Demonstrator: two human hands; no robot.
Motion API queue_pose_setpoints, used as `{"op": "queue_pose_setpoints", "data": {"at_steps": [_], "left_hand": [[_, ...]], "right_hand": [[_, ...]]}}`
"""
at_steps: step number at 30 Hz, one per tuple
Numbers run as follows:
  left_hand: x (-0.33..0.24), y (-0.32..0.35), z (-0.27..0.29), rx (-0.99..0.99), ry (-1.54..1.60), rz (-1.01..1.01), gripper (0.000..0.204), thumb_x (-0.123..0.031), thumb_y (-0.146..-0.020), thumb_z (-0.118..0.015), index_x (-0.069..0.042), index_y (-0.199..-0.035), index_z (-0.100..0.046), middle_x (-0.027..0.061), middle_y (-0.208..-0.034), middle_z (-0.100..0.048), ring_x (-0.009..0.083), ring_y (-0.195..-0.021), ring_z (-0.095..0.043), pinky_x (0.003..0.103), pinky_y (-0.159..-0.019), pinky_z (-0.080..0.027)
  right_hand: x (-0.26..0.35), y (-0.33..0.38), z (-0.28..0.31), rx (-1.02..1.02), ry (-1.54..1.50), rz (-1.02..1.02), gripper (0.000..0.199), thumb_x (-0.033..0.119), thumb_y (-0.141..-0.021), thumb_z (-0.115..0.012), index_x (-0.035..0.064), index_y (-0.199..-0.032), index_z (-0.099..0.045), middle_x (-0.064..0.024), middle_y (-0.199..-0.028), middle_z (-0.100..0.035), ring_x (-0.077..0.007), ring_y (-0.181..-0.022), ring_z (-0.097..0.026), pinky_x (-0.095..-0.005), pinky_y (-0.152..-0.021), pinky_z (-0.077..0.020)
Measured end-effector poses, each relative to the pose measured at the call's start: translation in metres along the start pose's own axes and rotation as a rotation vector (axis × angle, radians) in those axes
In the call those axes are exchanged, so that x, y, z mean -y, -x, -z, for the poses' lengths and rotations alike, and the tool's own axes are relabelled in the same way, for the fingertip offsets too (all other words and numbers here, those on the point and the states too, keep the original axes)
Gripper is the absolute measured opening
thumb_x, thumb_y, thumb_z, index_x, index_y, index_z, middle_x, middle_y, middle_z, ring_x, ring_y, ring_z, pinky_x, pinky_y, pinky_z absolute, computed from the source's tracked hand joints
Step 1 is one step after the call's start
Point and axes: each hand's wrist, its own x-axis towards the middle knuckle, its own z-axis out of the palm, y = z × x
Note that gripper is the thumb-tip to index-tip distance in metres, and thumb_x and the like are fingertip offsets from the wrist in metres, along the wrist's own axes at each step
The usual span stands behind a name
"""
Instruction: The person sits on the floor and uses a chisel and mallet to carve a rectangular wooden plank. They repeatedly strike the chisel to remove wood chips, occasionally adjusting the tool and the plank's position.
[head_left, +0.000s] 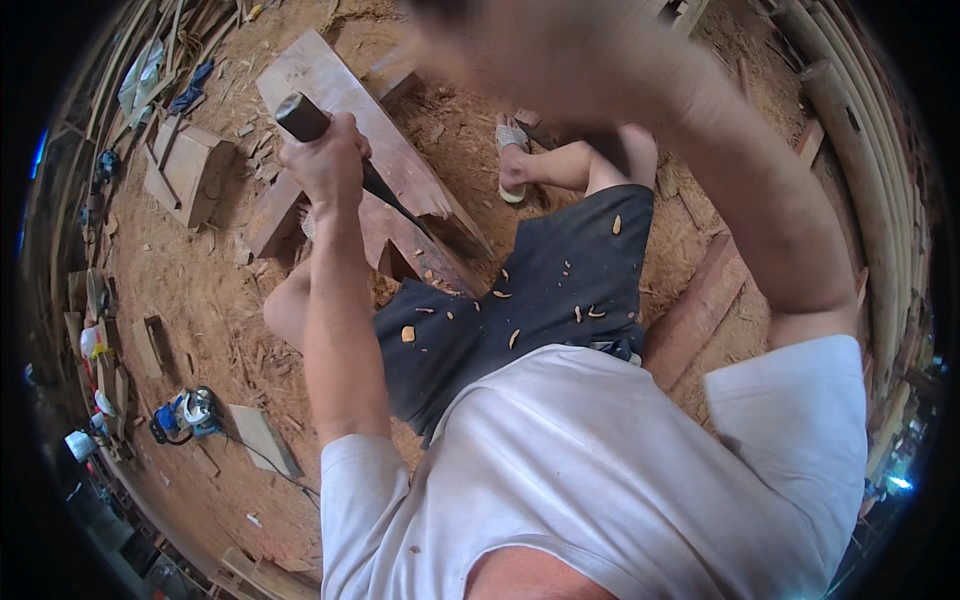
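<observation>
above a beam (385,147), left hand (328,160) clenched round chisel (302,118), right hand (515,60) blurred, grip unclear

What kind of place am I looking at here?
Probably a woodworking shop or carpenter's yard. There is a thick wooden beam in front of the person, what looks like a chisel in the left hand, and a blue power tool on the chip-strewn floor.
</observation>
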Motion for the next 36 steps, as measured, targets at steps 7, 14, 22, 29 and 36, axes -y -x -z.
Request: {"op": "queue_pose_setpoints", "data": {"at_steps": [7, 14, 22, 29, 36], "left_hand": [[-0.011, 0.017, 0.003, 0.023, 0.019, -0.041, 0.013, 0.003, -0.086, -0.060, -0.003, -0.077, -0.053, 0.0044, -0.057, -0.052, 0.0144, -0.044, -0.050, 0.031, -0.044, -0.044], [0.006, -0.025, 0.010, 0.049, 0.136, 0.120, 0.020, 0.005, -0.086, -0.058, -0.004, -0.071, -0.049, 0.0053, -0.057, -0.050, 0.0161, -0.044, -0.048, 0.034, -0.044, -0.044], [-0.009, 0.053, 0.003, -0.081, -0.022, -0.050, 0.015, 0.010, -0.079, -0.063, -0.001, -0.085, -0.053, 0.0071, -0.060, -0.056, 0.0160, -0.046, -0.056, 0.031, -0.042, -0.046], [0.008, 0.038, 0.019, 0.018, 0.179, -0.037, 0.014, 0.010, -0.082, -0.057, -0.001, -0.082, -0.048, 0.0083, -0.061, -0.055, 0.0166, -0.046, -0.055, 0.032, -0.043, -0.047], [0.015, 0.042, 0.019, -0.040, -0.076, 0.012, 0.009, 0.010, -0.083, -0.055, 0.002, -0.088, -0.054, 0.0100, -0.065, -0.059, 0.0181, -0.048, -0.056, 0.033, -0.044, -0.048]], "right_hand": [[0.028, 0.015, 0.029, -0.120, -0.832, -0.436, 0.027, 0.006, -0.073, -0.064, -0.0057, -0.097, -0.069, -0.0270, -0.076, -0.069, -0.0392, -0.078, -0.074, -0.0478, -0.066, -0.0587], [-0.020, -0.007, 0.091, -0.339, -0.969, -0.196, 0.013, 0.008, -0.079, -0.062, -0.0036, -0.075, -0.057, -0.0111, -0.058, -0.057, -0.0207, -0.050, -0.057, -0.0363, -0.050, -0.0476], [0.031, 0.033, -0.002, 0.277, -0.842, -0.636, 0.036, 0.004, -0.072, -0.068, -0.0084, -0.105, -0.060, -0.0295, -0.081, -0.068, -0.0422, -0.081, -0.072, -0.0488, -0.073, -0.0555], [0.027, 0.022, 0.031, -0.475, -0.917, -0.420, 0.030, 0.007, -0.075, -0.072, -0.0041, -0.100, -0.060, -0.0286, -0.089, -0.067, -0.0424, -0.084, -0.071, -0.0467, -0.070, -0.0548], [0.038, 0.054, 0.005, 0.386, -0.692, -0.405, 0.038, 0.010, -0.077, -0.075, -0.0028, -0.106, -0.054, -0.0241, -0.095, -0.067, -0.0431, -0.090, -0.071, -0.0542, -0.074, -0.0564]]}}
